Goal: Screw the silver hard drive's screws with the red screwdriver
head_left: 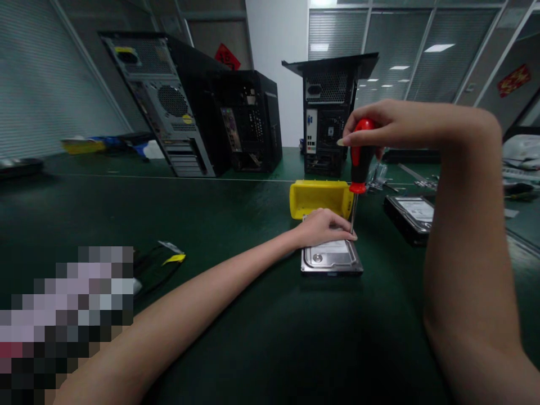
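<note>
Two bare hands are at work over a metal hard drive (331, 260), which lies flat on the dark green surface (244, 219) in front of the person. The right hand (373, 132) is raised above it, its fingers closed around the upper end of a red and black screwdriver (361, 163). The tool stands nearly upright, handle at the top, and its shaft runs down to the right edge of the drive; the very tip is too small to make out. The left hand (323, 228) lies across the far part of the drive, partly covering its pale label, with the fingers bent and close together, their ends right beside the lower shaft; I cannot tell whether they pinch the shaft or only press on the drive. Just behind this hand sits a yellow plastic bin (320, 198), tipped so that its open side faces the person. To the right, well apart from the first, rests a second drive (415, 211), partly hidden by the right forearm. Small clear packets (377, 177) lie beyond the screwdriver. Farther back stand three black computer cases (324, 121), and a dark cable with a yellow tag (174, 259) lies off to the left.
</note>
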`<state>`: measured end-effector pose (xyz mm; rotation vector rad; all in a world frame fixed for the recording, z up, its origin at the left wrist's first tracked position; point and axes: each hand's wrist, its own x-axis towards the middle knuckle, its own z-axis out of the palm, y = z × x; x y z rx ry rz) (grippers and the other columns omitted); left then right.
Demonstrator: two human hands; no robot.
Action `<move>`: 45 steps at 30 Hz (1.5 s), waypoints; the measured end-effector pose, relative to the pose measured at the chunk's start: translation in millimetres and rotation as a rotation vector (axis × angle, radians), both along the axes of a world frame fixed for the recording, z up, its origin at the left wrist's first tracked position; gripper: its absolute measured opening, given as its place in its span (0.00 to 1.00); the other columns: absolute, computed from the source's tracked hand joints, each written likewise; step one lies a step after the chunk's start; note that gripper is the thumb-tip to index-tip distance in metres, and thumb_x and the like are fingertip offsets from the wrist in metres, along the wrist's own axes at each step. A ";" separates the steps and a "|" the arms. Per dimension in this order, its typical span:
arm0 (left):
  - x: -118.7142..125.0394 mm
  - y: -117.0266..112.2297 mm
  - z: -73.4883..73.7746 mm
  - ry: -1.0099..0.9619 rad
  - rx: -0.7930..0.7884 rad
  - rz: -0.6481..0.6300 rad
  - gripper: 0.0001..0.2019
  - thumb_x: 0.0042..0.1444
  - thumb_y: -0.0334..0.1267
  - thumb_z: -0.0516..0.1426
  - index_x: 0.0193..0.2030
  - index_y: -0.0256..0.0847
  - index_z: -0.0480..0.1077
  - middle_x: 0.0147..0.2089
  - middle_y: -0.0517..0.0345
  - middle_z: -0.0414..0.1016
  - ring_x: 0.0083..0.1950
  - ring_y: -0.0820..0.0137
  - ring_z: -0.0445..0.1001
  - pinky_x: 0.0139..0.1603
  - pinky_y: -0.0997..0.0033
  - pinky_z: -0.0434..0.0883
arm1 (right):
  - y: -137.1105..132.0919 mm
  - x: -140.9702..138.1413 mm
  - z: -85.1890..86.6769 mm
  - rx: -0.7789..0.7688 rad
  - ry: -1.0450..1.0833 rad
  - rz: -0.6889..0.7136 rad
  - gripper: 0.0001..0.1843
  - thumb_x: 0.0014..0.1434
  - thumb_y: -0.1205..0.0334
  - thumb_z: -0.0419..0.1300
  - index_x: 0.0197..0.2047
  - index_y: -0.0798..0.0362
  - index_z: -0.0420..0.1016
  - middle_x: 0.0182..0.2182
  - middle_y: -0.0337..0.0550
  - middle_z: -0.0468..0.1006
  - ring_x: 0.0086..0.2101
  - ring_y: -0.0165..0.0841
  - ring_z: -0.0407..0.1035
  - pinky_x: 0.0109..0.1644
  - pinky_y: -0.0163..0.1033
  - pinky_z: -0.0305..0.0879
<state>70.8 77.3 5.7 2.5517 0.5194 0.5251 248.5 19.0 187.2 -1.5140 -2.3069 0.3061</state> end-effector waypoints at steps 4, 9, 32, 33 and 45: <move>0.1 -1.2 1.1 0.005 -0.001 0.006 0.12 0.58 0.47 0.59 0.40 0.43 0.79 0.45 0.59 0.80 0.46 0.69 0.77 0.49 0.72 0.68 | -2.9 -2.5 1.2 0.004 -0.007 -0.001 0.19 0.54 0.50 0.61 0.46 0.51 0.74 0.41 0.47 0.78 0.40 0.42 0.73 0.37 0.44 0.70; -0.1 -2.5 3.0 0.019 -0.001 0.011 0.12 0.58 0.47 0.59 0.40 0.43 0.79 0.45 0.58 0.80 0.47 0.68 0.77 0.49 0.71 0.68 | -4.4 -3.0 0.5 0.005 -0.021 -0.002 0.20 0.56 0.48 0.59 0.47 0.52 0.73 0.43 0.48 0.77 0.40 0.42 0.73 0.38 0.45 0.70; 0.1 -3.1 1.4 0.015 0.050 0.021 0.13 0.59 0.48 0.58 0.39 0.42 0.79 0.43 0.58 0.80 0.44 0.69 0.77 0.47 0.72 0.69 | 0.4 0.7 -1.1 0.000 0.015 0.005 0.20 0.55 0.50 0.60 0.48 0.50 0.72 0.42 0.47 0.78 0.40 0.42 0.73 0.36 0.44 0.72; 0.1 -3.2 1.6 0.014 0.049 0.018 0.14 0.59 0.48 0.58 0.40 0.42 0.79 0.43 0.58 0.80 0.44 0.70 0.77 0.47 0.71 0.69 | 0.4 0.9 -1.9 0.010 0.019 0.007 0.20 0.55 0.49 0.60 0.48 0.50 0.72 0.42 0.46 0.78 0.40 0.42 0.73 0.35 0.44 0.72; -0.1 -5.2 4.0 0.010 0.038 0.013 0.13 0.59 0.47 0.57 0.40 0.42 0.79 0.42 0.57 0.80 0.43 0.69 0.77 0.47 0.70 0.69 | -0.7 -0.4 -0.8 -0.007 0.021 -0.018 0.20 0.54 0.49 0.60 0.48 0.49 0.72 0.41 0.46 0.78 0.38 0.42 0.74 0.35 0.45 0.72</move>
